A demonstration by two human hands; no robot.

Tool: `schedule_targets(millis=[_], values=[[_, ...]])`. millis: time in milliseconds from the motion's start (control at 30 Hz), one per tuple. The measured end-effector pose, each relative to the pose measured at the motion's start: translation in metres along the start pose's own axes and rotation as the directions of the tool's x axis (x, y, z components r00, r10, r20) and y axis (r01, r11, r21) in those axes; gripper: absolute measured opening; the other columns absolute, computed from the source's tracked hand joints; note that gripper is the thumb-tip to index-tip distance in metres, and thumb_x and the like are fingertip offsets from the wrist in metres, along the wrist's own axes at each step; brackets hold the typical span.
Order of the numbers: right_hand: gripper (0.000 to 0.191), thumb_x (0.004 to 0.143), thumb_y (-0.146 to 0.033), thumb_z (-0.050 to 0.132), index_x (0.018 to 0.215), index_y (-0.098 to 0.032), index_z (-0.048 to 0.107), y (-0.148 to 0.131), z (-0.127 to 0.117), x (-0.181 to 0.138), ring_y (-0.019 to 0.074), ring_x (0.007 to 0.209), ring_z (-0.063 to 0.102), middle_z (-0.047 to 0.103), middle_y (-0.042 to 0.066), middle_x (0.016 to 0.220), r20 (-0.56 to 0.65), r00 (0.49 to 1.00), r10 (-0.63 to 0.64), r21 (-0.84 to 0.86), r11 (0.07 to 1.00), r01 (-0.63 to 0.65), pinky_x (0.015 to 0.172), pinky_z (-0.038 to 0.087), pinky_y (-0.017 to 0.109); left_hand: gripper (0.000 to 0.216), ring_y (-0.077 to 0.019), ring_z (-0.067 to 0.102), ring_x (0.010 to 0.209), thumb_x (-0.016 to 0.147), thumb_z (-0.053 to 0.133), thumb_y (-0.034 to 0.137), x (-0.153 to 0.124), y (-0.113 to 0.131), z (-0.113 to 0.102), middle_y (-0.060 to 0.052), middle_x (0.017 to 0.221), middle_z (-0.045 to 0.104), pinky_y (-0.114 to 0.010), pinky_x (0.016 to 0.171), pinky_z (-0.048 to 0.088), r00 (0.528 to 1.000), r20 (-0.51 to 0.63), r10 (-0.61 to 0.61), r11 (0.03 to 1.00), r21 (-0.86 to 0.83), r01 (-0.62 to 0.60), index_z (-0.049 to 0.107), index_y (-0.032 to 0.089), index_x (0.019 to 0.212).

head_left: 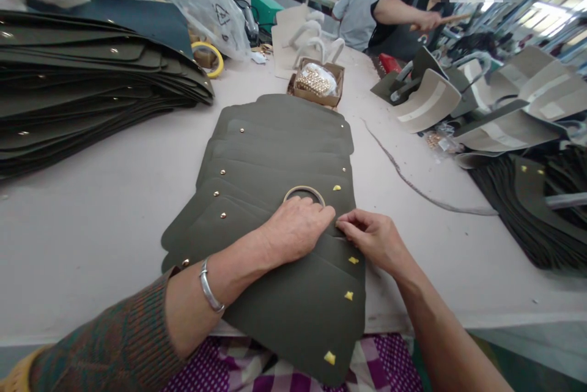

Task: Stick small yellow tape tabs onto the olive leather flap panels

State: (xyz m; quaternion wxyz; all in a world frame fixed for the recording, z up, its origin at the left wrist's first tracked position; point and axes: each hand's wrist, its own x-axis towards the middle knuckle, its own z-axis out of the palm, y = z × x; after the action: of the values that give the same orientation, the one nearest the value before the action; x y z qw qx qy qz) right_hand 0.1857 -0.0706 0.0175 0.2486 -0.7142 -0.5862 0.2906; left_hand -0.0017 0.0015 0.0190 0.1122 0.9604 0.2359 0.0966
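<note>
Dark olive panels [293, 306] lie overlapped in a fanned row in front of me, the nearest one reaching over the table edge above my lap. My left hand [298, 230] rests on them, its fingers curled round a narrow roll of tape [303, 189] whose rim shows beyond the knuckles. Just to its right, my right hand [367, 233] pinches thumb and forefinger together at the panels' right side; what is between the fingertips is too small to name. Small yellow tape pieces [349, 295] stick along that side. Metal studs [223, 215] run down the left side.
A tall stack of dark panels [101, 86] stands at left, beside a yellow tape roll [215, 60]. Ahead is a cardboard box [337, 83] of gold-coloured metal parts. Pieces with handles [428, 98] and dark strips [527, 208] lie at right. Other people work behind the table.
</note>
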Motion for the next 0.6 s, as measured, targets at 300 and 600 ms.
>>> schedule_targets(millis=[300, 600], values=[[0.031, 0.079, -0.027, 0.061, 0.109, -0.019, 0.059, -0.005, 0.0, 0.004, 0.013, 0.047, 0.057, 0.062, -0.006, 0.054, -0.044, 0.998, -0.042, -0.138, 0.99, 0.036, 0.049, 0.043, 0.024, 0.012, -0.0225, 0.059, 0.078, 0.091, 0.043, 0.017, 0.001, -0.002, 0.002, -0.005, 0.08, 0.064, -0.033, 0.068, 0.045, 1.0, -0.012, 0.008, 1.0, 0.011, -0.008, 0.055, 0.017, 0.092], [0.019, 0.091, -0.025, 0.049, 0.088, -0.02, 0.067, 0.009, 0.001, -0.012, 0.0165, 0.076, 0.064, 0.067, 0.004, 0.082, -0.02, 0.937, -0.35, -0.344, 0.882, 0.322, 0.071, 0.049, 0.029, 0.011, -0.0224, 0.06, 0.078, 0.091, 0.041, 0.014, 0.0, 0.0, 0.0, -0.006, 0.082, 0.064, -0.032, 0.065, 0.046, 1.0, -0.018, -0.014, 1.0, 0.017, 0.014, 0.052, 0.016, 0.094]])
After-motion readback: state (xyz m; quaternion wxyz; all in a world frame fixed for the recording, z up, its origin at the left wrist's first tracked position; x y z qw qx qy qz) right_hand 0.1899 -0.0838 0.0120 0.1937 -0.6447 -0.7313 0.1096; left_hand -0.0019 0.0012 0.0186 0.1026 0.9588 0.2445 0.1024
